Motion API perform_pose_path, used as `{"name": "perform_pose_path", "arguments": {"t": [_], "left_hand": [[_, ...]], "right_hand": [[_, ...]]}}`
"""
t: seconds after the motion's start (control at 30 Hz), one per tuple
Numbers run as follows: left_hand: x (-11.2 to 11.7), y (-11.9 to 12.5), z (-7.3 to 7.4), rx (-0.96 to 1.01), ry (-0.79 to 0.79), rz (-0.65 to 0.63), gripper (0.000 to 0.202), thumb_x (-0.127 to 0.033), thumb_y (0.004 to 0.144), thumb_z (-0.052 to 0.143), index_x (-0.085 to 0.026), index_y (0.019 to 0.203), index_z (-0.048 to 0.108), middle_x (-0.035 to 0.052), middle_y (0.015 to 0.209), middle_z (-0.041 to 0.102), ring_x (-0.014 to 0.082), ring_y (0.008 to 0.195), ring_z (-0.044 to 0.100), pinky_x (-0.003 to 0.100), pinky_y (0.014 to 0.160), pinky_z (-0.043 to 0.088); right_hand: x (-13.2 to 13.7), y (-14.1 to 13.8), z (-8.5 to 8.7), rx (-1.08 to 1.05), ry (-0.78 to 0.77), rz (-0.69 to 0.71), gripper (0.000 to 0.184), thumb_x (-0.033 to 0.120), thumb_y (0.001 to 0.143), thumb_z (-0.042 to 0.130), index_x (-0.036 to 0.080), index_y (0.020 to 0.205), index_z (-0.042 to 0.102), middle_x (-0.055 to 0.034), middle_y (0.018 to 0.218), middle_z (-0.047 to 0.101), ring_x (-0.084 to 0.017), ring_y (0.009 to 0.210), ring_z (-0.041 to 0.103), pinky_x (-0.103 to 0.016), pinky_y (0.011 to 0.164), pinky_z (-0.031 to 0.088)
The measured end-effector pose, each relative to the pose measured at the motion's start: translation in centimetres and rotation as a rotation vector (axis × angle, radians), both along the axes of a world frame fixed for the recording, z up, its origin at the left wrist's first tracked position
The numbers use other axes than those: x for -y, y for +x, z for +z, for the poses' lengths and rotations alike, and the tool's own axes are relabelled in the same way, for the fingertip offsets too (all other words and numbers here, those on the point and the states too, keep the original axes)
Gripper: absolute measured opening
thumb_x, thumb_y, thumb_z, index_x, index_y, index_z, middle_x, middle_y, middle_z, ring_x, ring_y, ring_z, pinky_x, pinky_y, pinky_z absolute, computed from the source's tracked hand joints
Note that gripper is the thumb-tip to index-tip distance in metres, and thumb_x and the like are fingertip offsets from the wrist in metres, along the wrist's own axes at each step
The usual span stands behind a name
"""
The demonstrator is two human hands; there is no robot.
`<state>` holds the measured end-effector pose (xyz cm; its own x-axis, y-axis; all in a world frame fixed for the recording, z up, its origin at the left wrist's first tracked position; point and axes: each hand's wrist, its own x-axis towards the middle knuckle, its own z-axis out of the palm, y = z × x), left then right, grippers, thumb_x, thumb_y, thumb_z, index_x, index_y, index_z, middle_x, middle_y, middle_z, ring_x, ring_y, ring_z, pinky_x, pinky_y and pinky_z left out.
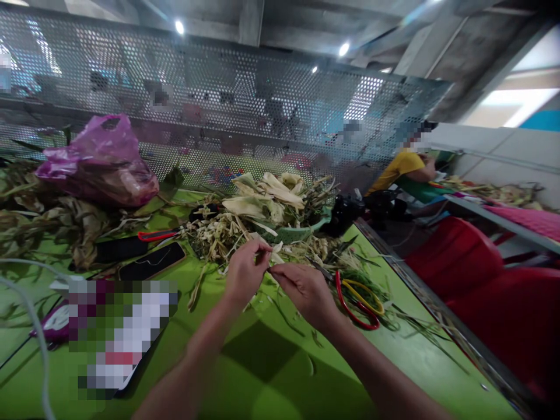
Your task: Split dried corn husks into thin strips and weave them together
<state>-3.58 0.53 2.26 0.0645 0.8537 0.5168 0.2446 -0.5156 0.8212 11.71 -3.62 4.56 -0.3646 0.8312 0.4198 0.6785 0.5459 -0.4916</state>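
Note:
Over the middle of the green table, my left hand (248, 273) and my right hand (308, 289) meet almost fingertip to fingertip. A pale dried corn husk piece (276, 254) shows at the left fingers, which are pinched. The right thumb and fingers are pressed together too; whatever lies between them is too small to make out. Just beyond the hands, dried corn husks (273, 198) are heaped in a green basket (291, 234), with crumpled plant bits (219, 236) to its left. Scissors (359, 300) with red and yellow handles lie right of my right hand, blades partly hidden.
Left are a red-handled cutter (158, 235), a dark phone (153, 261), a blurred-out packet (131, 335), a purple glue gun (59, 321) and a white cable (37, 326). A pink plastic bag (102, 163) stands behind. Right are red chairs (459, 251) and a person in yellow (396, 169).

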Motion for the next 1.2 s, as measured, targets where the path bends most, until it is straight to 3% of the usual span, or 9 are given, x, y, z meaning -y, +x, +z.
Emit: {"name": "perform_pose_path", "arguments": {"t": [0.17,0.27,0.37,0.53,0.67,1.0,1.2], "left_hand": [[-0.2,0.0,-0.3,0.056,-0.011,0.006,0.012,-0.018,0.079,0.053,-0.017,0.086,0.063,0.0034,0.083,0.064,0.0136,0.076,0.058,0.024,0.072,0.045],[0.0,0.1,-0.3,0.060,0.007,0.015,0.011,-0.017,0.079,0.053,-0.018,0.085,0.063,0.0036,0.083,0.064,0.0138,0.077,0.058,0.024,0.073,0.045],[0.2,0.2,-0.1,0.024,0.051,0.022,0.012,-0.015,0.079,0.052,-0.018,0.085,0.062,0.0039,0.084,0.063,0.0140,0.078,0.058,0.025,0.075,0.045],[0.4,0.2,0.2,-0.024,0.109,0.045,0.013,-0.012,0.079,0.051,-0.018,0.084,0.061,0.0041,0.084,0.063,0.0144,0.080,0.058,0.026,0.076,0.045],[0.4,0.2,0.2,-0.059,0.121,0.053,0.013,-0.012,0.079,0.050,-0.018,0.084,0.061,0.0043,0.085,0.063,0.0145,0.080,0.058,0.026,0.076,0.045],[0.4,0.8,-0.9,-0.275,0.279,0.185,0.019,-0.011,0.082,0.047,-0.020,0.096,0.056,0.0064,0.091,0.063,0.0185,0.087,0.057,0.032,0.082,0.044],[0.9,1.3,-1.4,-0.473,0.317,0.134,0.021,-0.011,0.086,0.041,-0.020,0.101,0.054,0.0087,0.093,0.064,0.0215,0.089,0.057,0.037,0.085,0.043]], "right_hand": [[-0.7,1.8,1.0,-0.121,-0.108,-0.079,0.015,0.032,0.084,0.056,0.022,0.086,0.068,-0.0056,0.093,0.066,-0.020,0.086,0.059,-0.031,0.076,0.044],[-0.9,2.2,1.1,-0.397,-0.292,-0.186,0.023,0.038,0.084,0.056,0.021,0.097,0.062,-0.0045,0.090,0.064,-0.014,0.064,0.055,-0.027,0.058,0.043],[-1.1,1.3,0.8,-0.691,-0.519,-0.120,0.027,0.036,0.080,0.059,0.020,0.102,0.057,-0.0021,0.085,0.063,-0.008,0.047,0.045,-0.024,0.047,0.037],[-1.7,-0.5,-0.2,-1.011,-0.718,-0.042,0.030,0.027,0.069,0.068,0.019,0.095,0.056,-0.0010,0.082,0.063,-0.011,0.058,0.058,-0.027,0.058,0.046],[-2.5,-0.9,-1.0,-1.058,-0.662,-0.053,0.030,0.029,0.067,0.072,0.017,0.091,0.058,-0.0013,0.081,0.061,-0.013,0.069,0.059,-0.030,0.070,0.048],[-2.8,-1.4,-1.4,-0.874,-0.517,-0.105,0.030,0.046,0.071,0.067,0.017,0.073,0.059,0.0004,0.067,0.054,-0.011,0.062,0.046,-0.024,0.059,0.040],[-3.3,-0.8,-2.2,-0.839,-0.466,-0.165,0.036,0.052,0.069,0.066,0.018,0.063,0.056,0.0019,0.059,0.048,-0.011,0.055,0.041,-0.024,0.052,0.036]]}}
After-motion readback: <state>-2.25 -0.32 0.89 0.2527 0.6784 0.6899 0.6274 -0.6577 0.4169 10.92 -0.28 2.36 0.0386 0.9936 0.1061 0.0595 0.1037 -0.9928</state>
